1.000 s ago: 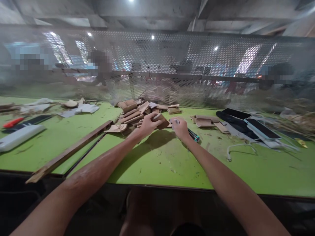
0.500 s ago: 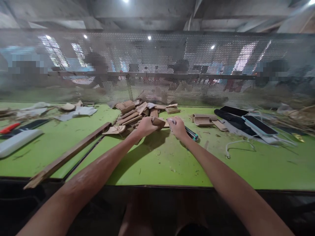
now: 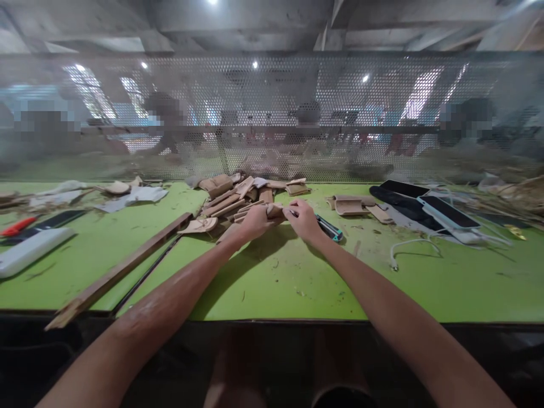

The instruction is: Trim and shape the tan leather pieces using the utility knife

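Note:
My left hand (image 3: 256, 223) is closed around a brown, curved piece of dry bark or bamboo (image 3: 275, 212), held low over the green table. Close by on the right, my right hand (image 3: 305, 220) is pinched, its fingertips at the end of that piece. A slim, small thing shows between those fingers, too small to name. Beside the right wrist lies a teal and black box cutter (image 3: 329, 228). Behind my left hand is a heap of similar brown pieces (image 3: 225, 198), some flat and some curved.
A long wooden strip (image 3: 123, 263) lies on the left, overhanging the front edge. Further left are a white block (image 3: 34, 249) and a red-handled tool (image 3: 17, 226). On the right are curved pieces (image 3: 351, 205), phones (image 3: 450, 212) and a white cable (image 3: 414, 246). A perforated screen (image 3: 272, 153) stands behind.
My right fingertips have come in against the held piece, closing a small gap. The held piece has turned and shows less of its face. The view has shifted slightly.

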